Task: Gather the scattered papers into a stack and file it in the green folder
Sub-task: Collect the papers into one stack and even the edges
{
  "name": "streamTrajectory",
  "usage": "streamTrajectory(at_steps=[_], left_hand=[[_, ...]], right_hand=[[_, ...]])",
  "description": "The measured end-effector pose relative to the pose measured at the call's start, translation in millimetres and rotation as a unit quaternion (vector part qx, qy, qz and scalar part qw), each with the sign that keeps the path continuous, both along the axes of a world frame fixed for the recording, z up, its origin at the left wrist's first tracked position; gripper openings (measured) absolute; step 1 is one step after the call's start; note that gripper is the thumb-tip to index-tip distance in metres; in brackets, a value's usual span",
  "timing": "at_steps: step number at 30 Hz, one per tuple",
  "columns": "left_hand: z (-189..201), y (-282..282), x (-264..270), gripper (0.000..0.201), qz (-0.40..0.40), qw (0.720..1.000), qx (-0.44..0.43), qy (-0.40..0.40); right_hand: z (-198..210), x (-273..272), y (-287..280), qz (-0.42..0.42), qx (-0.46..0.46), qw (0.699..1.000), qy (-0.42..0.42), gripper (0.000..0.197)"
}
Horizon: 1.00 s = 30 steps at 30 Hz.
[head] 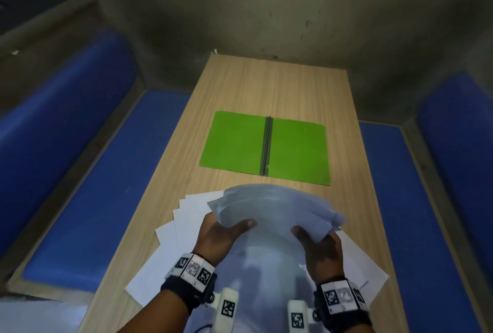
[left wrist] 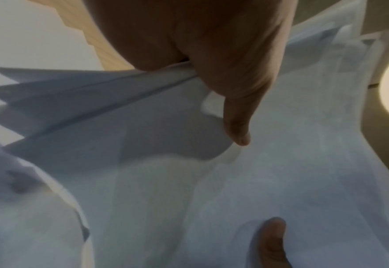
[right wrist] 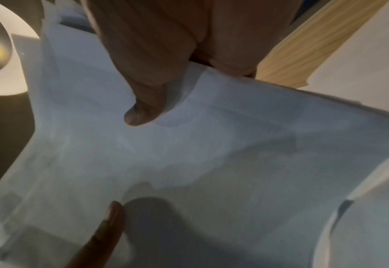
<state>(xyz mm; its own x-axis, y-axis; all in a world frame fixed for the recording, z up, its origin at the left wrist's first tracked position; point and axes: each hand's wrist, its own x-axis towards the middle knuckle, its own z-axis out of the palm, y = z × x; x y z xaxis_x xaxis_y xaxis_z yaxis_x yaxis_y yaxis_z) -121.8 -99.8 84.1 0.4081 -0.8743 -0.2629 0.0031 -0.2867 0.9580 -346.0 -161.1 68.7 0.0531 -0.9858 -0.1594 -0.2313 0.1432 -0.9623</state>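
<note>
A loose bundle of white papers (head: pixel 274 212) is lifted off the table, blurred, with its sheets uneven. My left hand (head: pixel 221 231) grips its left side, thumb on top and fingers underneath. At the right side my right hand (head: pixel 317 242) grips the same bundle the same way. The left wrist view shows the papers (left wrist: pixel 189 181) pinched under my left thumb; the right wrist view shows the papers (right wrist: pixel 211 154) under my right thumb. More white sheets (head: pixel 170 247) lie fanned on the table below. The green folder (head: pixel 266 146) lies open flat beyond the bundle.
The wooden table (head: pixel 280 87) is long and narrow and runs away from me. Blue padded benches (head: pixel 106 172) flank it on both sides. A grey wall (head: pixel 266 12) stands at its far end.
</note>
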Motion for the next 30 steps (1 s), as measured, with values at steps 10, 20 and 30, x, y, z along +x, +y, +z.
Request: streamTrajectory(at_steps=[10,20,30], left_hand=[[-16.5,7.4,7.2,0.037,-0.021,0.999,0.045,0.007],[-10.4,16.2,11.9,0.049,0.011,1.000,0.001,0.021],[33.4,-0.7,-23.0,0.057,0.145,0.969,-0.196,-0.038]], right_hand=[[-11.0,-1.9,8.3,0.013,0.034,0.999,-0.015,0.025],[-10.7,-14.3,8.1,-0.008,-0.017,0.999,-0.035,0.076],[37.0,23.1,4.8,-0.115,-0.117,0.980,-0.115,0.059]])
